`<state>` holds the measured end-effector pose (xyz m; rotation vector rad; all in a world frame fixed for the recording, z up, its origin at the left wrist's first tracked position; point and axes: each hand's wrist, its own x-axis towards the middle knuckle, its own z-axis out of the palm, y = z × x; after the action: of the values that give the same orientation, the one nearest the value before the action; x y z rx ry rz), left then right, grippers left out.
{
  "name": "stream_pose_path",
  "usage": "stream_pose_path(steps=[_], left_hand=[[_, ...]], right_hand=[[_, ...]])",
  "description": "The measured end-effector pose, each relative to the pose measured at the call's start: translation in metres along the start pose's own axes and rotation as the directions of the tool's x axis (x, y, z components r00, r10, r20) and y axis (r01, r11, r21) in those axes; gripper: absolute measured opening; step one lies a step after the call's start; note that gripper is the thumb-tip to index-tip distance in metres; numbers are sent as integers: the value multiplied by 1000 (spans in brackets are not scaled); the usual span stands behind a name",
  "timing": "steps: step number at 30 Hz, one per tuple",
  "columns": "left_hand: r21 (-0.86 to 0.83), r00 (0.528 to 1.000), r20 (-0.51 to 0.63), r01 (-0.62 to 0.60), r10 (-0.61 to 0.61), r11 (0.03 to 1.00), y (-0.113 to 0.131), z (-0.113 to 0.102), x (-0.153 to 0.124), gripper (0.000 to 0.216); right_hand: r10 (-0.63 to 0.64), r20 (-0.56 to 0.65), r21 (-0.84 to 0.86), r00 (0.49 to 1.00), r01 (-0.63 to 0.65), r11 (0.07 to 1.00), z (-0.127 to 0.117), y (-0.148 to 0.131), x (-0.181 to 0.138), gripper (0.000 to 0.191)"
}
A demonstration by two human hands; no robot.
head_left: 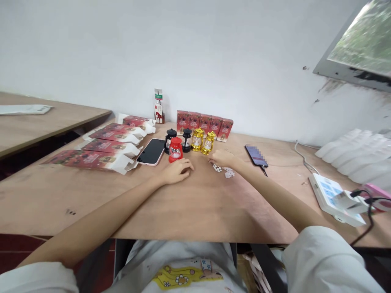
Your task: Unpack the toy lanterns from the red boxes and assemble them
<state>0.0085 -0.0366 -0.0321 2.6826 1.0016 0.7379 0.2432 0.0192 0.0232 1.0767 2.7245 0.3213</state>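
Observation:
My left hand [176, 171] rests on the tabletop with its fingers loosely bent and apart, holding nothing. Just beyond it stands a small red lantern [175, 150]. My right hand [222, 158] is closed, fingertips together beside a little pile of small white round pieces [217, 168]; what it holds, if anything, is too small to make out. Close by lie some flat whitish pieces [229, 172]. Two black lanterns, one on the left [170, 140] and one further right [186, 141], stand behind the red one, with gold lanterns [197, 139] beside them.
Red printed boxes [205, 123] stand in a row near the wall. Several flattened red boxes [94, 159] lie at left, next to a phone [152, 151]. Another phone [256, 155] with a cable and a white power strip [334, 199] lie at right. A packaged item [159, 106] stands behind.

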Motion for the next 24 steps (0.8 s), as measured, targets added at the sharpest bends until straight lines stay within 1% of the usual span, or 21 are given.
stream_pose_path(steps=[3, 6, 8, 10, 12, 14, 16, 17, 18, 19, 20, 21, 22, 23, 24], left_hand=[[-146, 997, -41, 52, -59, 988, -5, 1, 0, 23], [-332, 983, -90, 125, -163, 935, -5, 2, -1, 26], [-421, 967, -123, 151, -221, 894, -5, 2, -1, 23], [-500, 949, -147, 171, -278, 849, -6, 1, 0, 19], [-597, 919, -157, 203, -361, 776, -9, 0, 1, 17], [-682, 868, -162, 245, -469, 689, -12, -2, 2, 18], [-731, 815, -164, 279, -556, 623, -14, -2, 3, 19], [-743, 798, -158, 292, -582, 602, -14, -3, 4, 19], [-751, 789, -148, 303, -596, 587, -14, -3, 4, 19], [-756, 785, -138, 310, -604, 576, -14, -3, 5, 18], [-763, 782, -129, 314, -610, 565, -14, -4, 5, 18], [-771, 780, -121, 316, -614, 553, -14, -4, 5, 17], [-780, 777, -113, 317, -619, 540, -14, -4, 6, 17], [-790, 773, -106, 316, -625, 526, -14, -4, 6, 16], [-798, 769, -101, 316, -631, 513, -14, -4, 7, 16]], right_hand=[[-17, -40, 76, 999, 20, 997, -1, 0, 1, 24], [-58, -58, 181, 997, 68, 981, -1, -1, 2, 23], [-72, -35, 191, 997, 78, 979, 1, 0, 5, 26], [-84, -20, 164, 996, 86, 983, 4, 1, 8, 29], [-84, -20, 127, 996, 86, 988, 7, 3, 12, 30], [-85, -29, 108, 996, 88, 990, 9, 5, 13, 30], [-85, -95, 113, 992, 96, 989, 9, 8, 12, 28], [-84, -163, 119, 983, 104, 987, 9, 11, 10, 27], [-75, -255, 125, 964, 109, 986, 9, 14, 9, 26], [-53, -363, 129, 930, 107, 986, 8, 18, 7, 25], [-17, -475, 135, 880, 92, 987, 7, 24, 5, 25], [33, -581, 143, 813, 62, 988, 6, 30, 5, 25], [94, -671, 158, 736, 19, 987, 6, 38, 5, 26], [157, -737, 178, 658, -35, 983, 5, 46, 6, 27], [218, -778, 201, 589, -96, 975, 4, 55, 8, 28]])
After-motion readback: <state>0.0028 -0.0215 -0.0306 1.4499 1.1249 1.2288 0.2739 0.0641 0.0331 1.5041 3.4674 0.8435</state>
